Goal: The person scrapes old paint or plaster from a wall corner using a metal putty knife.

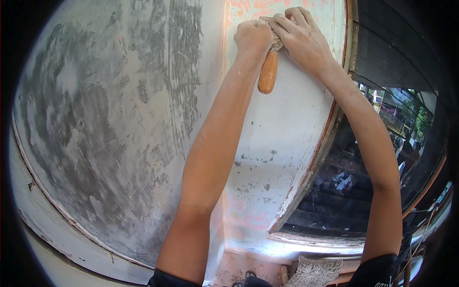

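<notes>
Both my arms reach up to the narrow white wall (275, 124), where paint is flaking in pale orange patches. A scraper with a worn wooden handle (268, 72) is between my hands, its handle pointing down. My left hand (253, 38) is closed in a fist at the left side of the blade. From the right, my right hand (306, 43) grips the other side of the blade with bent fingers. Pale dust coats both hands. Most of the blade is hidden behind my fingers, so I cannot tell exactly how it meets the wall.
To the left stands a wide wall panel (110, 119), smeared grey and white. A dark glass window (330, 191) in a worn wooden frame is on the right, showing reflections. Below lie a shaggy grey-beige mat (315, 271) and a reddish floor (239, 268).
</notes>
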### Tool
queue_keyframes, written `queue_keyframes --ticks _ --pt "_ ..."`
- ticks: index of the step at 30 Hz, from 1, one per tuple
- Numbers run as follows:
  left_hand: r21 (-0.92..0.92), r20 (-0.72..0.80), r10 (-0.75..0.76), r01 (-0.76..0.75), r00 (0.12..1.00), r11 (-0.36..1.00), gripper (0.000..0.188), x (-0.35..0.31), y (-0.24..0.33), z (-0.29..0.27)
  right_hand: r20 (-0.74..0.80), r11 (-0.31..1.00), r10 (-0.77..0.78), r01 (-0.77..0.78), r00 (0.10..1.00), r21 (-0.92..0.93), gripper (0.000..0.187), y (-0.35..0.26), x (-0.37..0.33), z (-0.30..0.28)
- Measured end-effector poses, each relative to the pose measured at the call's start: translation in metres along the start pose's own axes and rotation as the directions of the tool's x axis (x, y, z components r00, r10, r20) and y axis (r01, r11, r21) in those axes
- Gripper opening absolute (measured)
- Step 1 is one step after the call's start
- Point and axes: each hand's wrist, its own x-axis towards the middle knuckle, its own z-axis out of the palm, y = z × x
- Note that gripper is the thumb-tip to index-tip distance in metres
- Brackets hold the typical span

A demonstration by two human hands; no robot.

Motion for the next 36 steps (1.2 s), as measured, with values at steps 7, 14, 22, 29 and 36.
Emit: queue_keyframes --ticks 7,14,22,29,36 --pt "0.004 0.004 0.057 -0.057 0.998 0.998 0.032 -0.004 -0.005 0.002 0.037 1.000 -0.007 0.006 0.999 0.022 0.041 -0.001 -0.003 -0.004" --pt "-0.038 -0.045 0.130 -0.132 0.991 0.991 0.032 0.016 -0.025 0.002 0.034 0.999 -0.034 0.033 0.999 0.035 0.043 -0.002 0.003 -0.002" --pt "0.047 -0.031 0.163 -0.161 0.986 0.986 0.032 0.006 -0.013 0.001 0.061 0.999 -0.034 0.031 0.998 0.042 0.042 0.003 0.005 -0.005" --pt "0.111 -0.027 0.140 -0.137 0.990 0.984 0.032 -0.006 -0.008 -0.001 0.088 0.999 -0.027 0.024 0.996 0.036 0.038 0.002 -0.001 -0.001" --pt "0.018 -0.015 -0.021 0.022 1.000 1.000 0.032 -0.001 0.019 -0.005 0.056 0.991 0.002 -0.009 0.998 0.133 0.024 0.004 0.020 -0.006"
